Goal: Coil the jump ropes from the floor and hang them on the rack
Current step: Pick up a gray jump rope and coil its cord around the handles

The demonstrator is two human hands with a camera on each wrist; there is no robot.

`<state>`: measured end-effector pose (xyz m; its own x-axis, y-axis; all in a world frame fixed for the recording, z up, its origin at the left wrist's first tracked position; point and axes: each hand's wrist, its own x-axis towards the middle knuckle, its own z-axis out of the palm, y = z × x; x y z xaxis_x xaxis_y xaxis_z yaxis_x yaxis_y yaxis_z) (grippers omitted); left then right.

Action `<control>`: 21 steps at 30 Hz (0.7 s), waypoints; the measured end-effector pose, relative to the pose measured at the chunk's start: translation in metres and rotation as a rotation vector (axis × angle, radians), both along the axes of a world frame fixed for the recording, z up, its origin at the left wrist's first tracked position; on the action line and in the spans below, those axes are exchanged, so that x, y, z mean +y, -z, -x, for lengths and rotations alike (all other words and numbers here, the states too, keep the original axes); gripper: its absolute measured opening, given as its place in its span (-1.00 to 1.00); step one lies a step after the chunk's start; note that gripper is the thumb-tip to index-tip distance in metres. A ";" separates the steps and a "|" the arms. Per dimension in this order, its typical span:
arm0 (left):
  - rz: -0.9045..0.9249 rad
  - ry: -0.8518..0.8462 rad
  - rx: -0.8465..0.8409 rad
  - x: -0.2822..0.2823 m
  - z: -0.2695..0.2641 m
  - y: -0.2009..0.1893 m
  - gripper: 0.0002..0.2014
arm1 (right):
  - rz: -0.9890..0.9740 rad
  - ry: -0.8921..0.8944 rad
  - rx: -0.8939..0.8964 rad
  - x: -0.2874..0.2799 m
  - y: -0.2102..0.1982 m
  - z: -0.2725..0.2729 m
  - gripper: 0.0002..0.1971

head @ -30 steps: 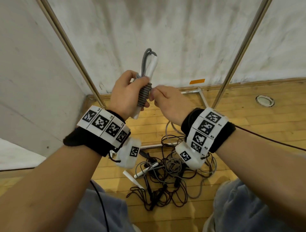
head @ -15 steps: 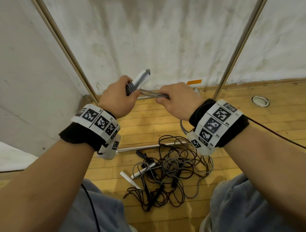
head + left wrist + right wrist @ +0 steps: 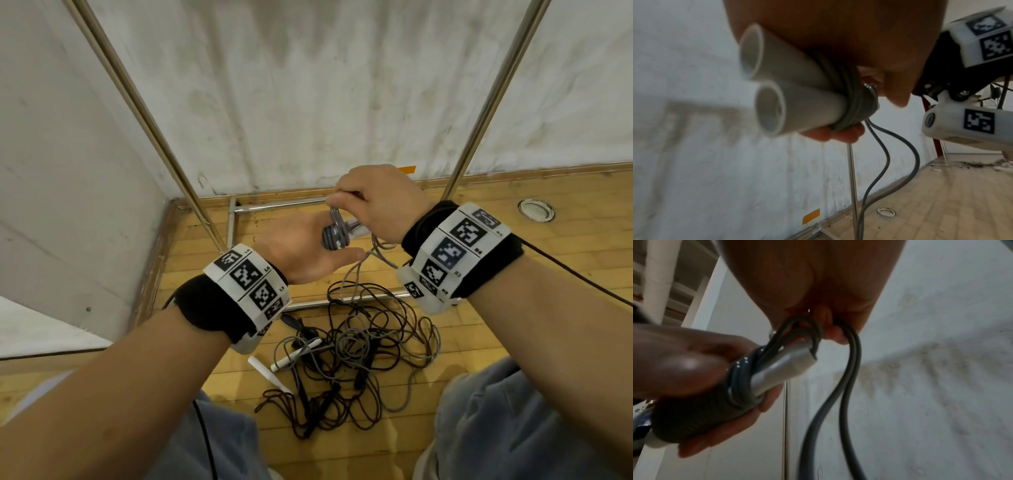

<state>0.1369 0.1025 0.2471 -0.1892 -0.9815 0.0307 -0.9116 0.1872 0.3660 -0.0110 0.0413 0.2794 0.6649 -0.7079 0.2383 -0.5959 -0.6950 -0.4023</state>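
- Tangled spare ropes [image 3: 352, 359] lie on the floor, lower centre of the head view.
- Left hand [image 3: 301, 250], fingers curled around the paired white handles [image 3: 789, 91]: keep the wraps pinned.
- Right hand [image 3: 376, 202] pinches the grey cord [image 3: 846, 386]; pull each turn snug, beside the last.
- Rack poles [image 3: 486, 102] stand behind.

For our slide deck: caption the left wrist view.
Left hand holds two white handles bound by grey rope.

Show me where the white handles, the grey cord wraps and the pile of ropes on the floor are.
white handles [image 3: 797, 112]: left wrist view, barrel of the lower handle.
grey cord wraps [image 3: 334, 237]: head view, the coil's middle.
pile of ropes [image 3: 356, 353]: head view, centre of the tangle.
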 end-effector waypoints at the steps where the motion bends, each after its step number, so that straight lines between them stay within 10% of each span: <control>1: 0.022 -0.009 0.025 0.000 0.000 -0.001 -0.61 | -0.014 0.000 -0.021 0.000 0.000 0.000 -0.73; 15: 0.230 -0.049 0.373 0.013 -0.011 -0.030 -0.74 | -0.829 0.060 -0.658 -0.010 0.020 -0.004 -0.66; 21: 0.249 -0.275 0.759 -0.002 -0.023 -0.031 -0.80 | -0.557 0.096 -0.543 0.010 0.023 -0.032 -0.67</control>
